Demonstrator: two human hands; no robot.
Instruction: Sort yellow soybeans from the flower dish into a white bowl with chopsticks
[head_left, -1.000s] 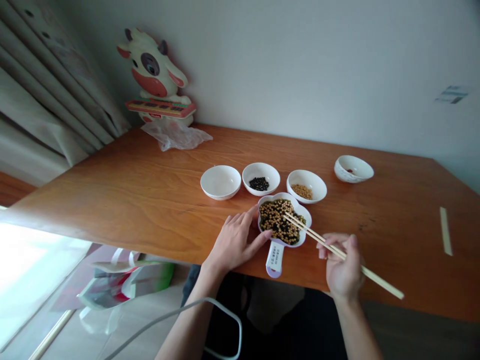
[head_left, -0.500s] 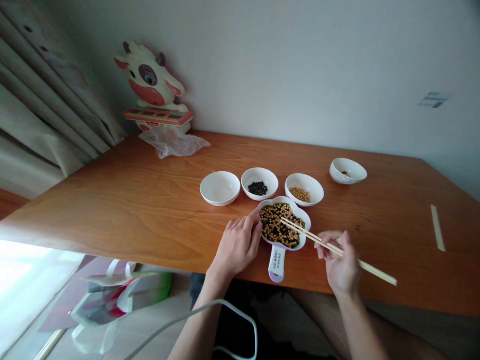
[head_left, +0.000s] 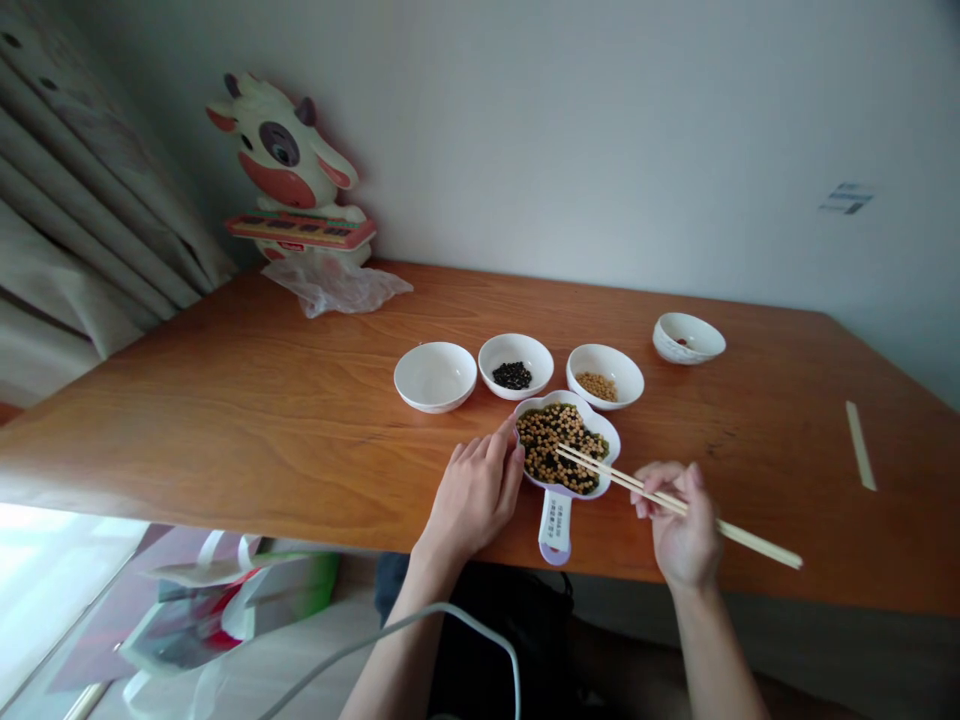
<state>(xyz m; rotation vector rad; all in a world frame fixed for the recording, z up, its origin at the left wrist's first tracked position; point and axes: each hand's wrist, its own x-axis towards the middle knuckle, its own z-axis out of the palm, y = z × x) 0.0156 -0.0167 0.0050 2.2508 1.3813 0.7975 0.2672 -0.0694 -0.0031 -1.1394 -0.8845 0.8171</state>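
Note:
My right hand (head_left: 684,525) is closed around a pair of wooden chopsticks (head_left: 750,540), whose tips reach into the mixed beans. The beans (head_left: 555,455), yellow, black and green, cover the inside of a scalloped white-and-lilac dish (head_left: 611,432). Its short labelled handle (head_left: 555,525) points toward me. At the dish's left rim, my left hand (head_left: 480,485) holds the edge with thumb and forefinger. Just behind the dish stand a white bowl with black beans (head_left: 517,350) and a white bowl with yellow beans (head_left: 628,385). Whether the chopstick tips pinch a bean is too small to tell.
A bare white bowl (head_left: 435,375) stands left of the others; another bowl (head_left: 690,340) with small reddish items is farther right. A chopstick sleeve-like strip (head_left: 860,445) lies at right. A cow toy keyboard (head_left: 300,225) and plastic bag (head_left: 337,285) sit at back left. A cable (head_left: 420,615) crosses my left arm.
The view has shifted slightly, so the surroundings appear farther left. The chopstick tips have moved slightly left and down within the beans. Both hands keep their holds.

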